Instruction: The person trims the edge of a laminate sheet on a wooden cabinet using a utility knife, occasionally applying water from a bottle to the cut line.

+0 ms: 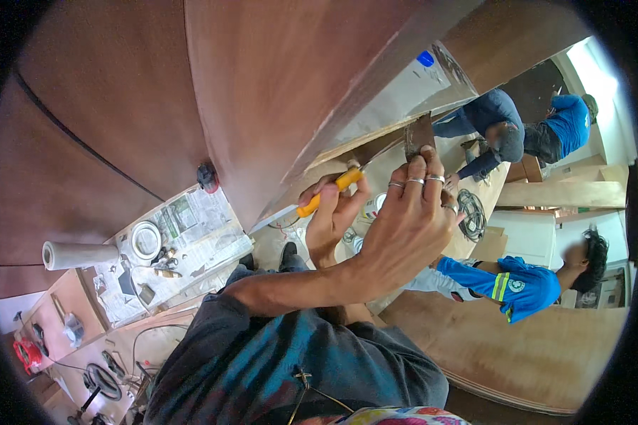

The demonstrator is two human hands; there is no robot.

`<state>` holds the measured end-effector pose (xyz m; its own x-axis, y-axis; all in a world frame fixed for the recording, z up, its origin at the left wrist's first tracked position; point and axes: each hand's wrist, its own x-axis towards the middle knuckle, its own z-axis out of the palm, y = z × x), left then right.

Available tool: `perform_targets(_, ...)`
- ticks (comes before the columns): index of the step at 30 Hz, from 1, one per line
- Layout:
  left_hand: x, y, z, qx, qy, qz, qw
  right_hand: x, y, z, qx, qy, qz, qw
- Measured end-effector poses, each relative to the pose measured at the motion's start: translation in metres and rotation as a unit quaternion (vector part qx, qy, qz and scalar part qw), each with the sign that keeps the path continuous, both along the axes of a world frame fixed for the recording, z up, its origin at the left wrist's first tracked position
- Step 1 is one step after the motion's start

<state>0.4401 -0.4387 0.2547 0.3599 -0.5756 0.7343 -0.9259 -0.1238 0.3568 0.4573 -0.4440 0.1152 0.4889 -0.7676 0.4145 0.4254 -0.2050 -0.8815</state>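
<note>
My left forearm crosses over my right one. In my left hand [412,212], with rings on its fingers, is a flat dark spreader blade [420,136], pinched by its lower edge. Lower and to the left, my right hand [332,216] is closed round the yellow handle of what looks like a putty knife [330,192]. Its thin metal end is seen nearly edge-on and points up toward the spreader blade. Both tools are just below the edge of a brown wooden panel [283,78]. Pale grey smears mark the panel's underside, where a blue piece [425,59] shows.
Newspaper [191,212] at left bears a white tape roll [146,240] and small metal parts. Nearby is a pale cylindrical roll [81,255]. Several people in blue work at right, one in a blue shirt [528,287]. Coiled cable [471,214] lies beyond my left hand.
</note>
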Motion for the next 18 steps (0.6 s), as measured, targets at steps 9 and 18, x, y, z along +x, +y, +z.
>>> perform_targets(9, -0.011, -0.008, -0.003, -0.009, 0.012, 0.021, 1.0, 0.013, -0.024, 0.038, 0.009, -0.059, 0.011, 0.998)
perform_targets(18, -0.003, -0.003, -0.005, 0.006, -0.014, 0.037, 0.999, 0.015, -0.01, 0.025, 0.065, -0.08, 0.088, 0.991)
